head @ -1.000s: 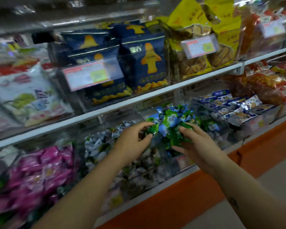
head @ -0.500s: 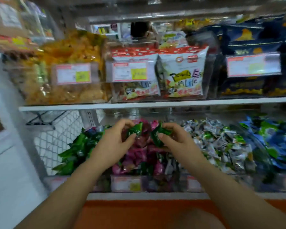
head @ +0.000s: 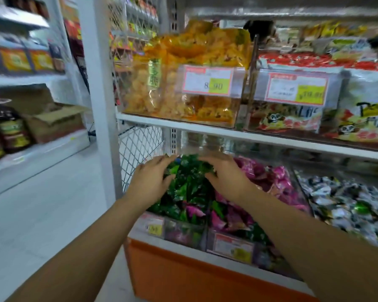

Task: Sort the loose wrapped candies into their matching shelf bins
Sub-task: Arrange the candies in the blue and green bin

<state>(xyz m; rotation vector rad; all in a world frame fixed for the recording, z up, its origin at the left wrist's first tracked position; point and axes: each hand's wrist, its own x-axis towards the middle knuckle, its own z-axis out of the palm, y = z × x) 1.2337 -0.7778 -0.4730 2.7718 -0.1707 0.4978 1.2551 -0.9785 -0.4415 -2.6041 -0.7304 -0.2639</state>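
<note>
Both of my hands hover over the pile of green wrapped candies (head: pixel 189 188) in the leftmost clear bin (head: pixel 183 233) of the lower shelf. My left hand (head: pixel 151 179) is at the pile's left side, fingers stretched out over it. My right hand (head: pixel 225 175) faces it from the right, fingers also extended, thumb low. No candy shows pinched in either hand; motion blur hides the fingertips. A few pink candies (head: pixel 195 211) lie mixed into the front of the green bin. The pink candy bin (head: pixel 275 177) is next to it on the right.
A bin of white, black and green wrapped candies (head: pixel 347 203) sits further right. The white shelf board (head: pixel 205 127) above carries bagged snacks (head: pixel 183 83) close over my hands. A wire mesh end panel (head: pixel 138 147) and white post (head: pixel 100 105) close the left side. The orange base (head: pixel 183 275) runs below.
I have moved left along the shelf from the blue-and-green bin, past the pink bin, to the green bin. The green candies pinched in both hands earlier no longer show between my fingers.
</note>
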